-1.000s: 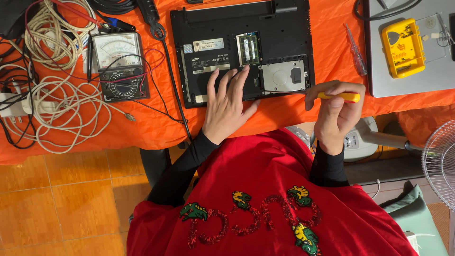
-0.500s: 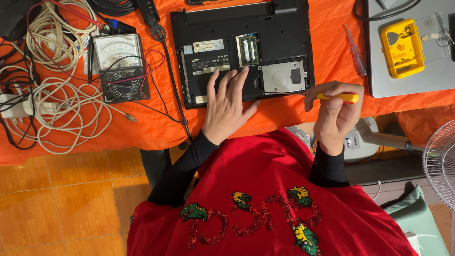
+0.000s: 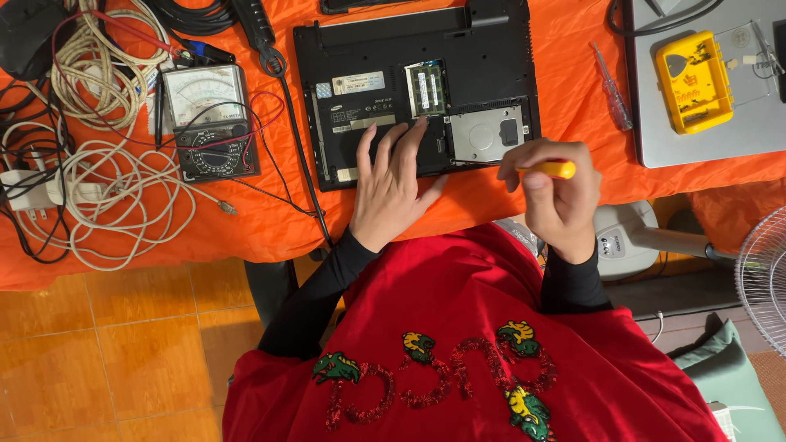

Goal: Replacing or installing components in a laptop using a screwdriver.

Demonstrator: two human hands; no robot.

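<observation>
A black laptop (image 3: pixel 491 57) lies upside down on the orange cloth, its bottom cover off so the memory sticks (image 3: pixel 426 87) and the silver drive bay (image 3: pixel 489 133) show. My left hand (image 3: pixel 395 184) rests flat on its near edge, fingers spread, holding nothing. My right hand (image 3: pixel 555 196) is closed around a yellow-handled screwdriver (image 3: pixel 553 169), held level, its thin shaft pointing left toward the drive bay's near edge.
An analog multimeter (image 3: pixel 211 121) with red and black leads lies left of the laptop, beside coiled white cables (image 3: pixel 123 205). A clear-handled screwdriver (image 3: pixel 612 100), a yellow parts box (image 3: pixel 694 82) on a grey laptop lid (image 3: pixel 720 143), and a fan (image 3: pixel 761 274) are to the right.
My right hand has moved left with the screwdriver, closer to the laptop's drive bay. My left hand has stayed flat on the laptop.
</observation>
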